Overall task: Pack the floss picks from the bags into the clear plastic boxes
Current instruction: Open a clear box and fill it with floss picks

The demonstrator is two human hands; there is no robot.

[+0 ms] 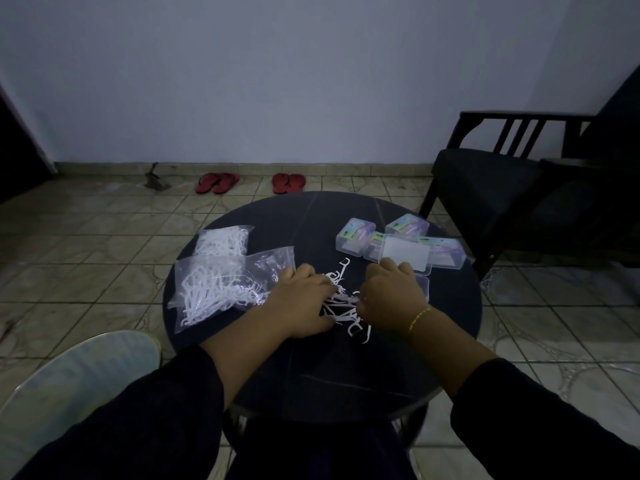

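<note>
bags [221, 282] bench-left, picks inside a tangle | left hand [304, 303] grip curled over loose picks [341, 299], fingertips hidden from me | picks point every way | right hand [391, 296] grip unclear | boxes [398, 244] right, overlapping

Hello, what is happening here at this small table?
A person sits at a round dark table and sorts loose white floss picks with both hands. The left hand and right hand gather the pile between them. Two bags of picks lie on the left, and clear plastic boxes wait on the right.
</note>
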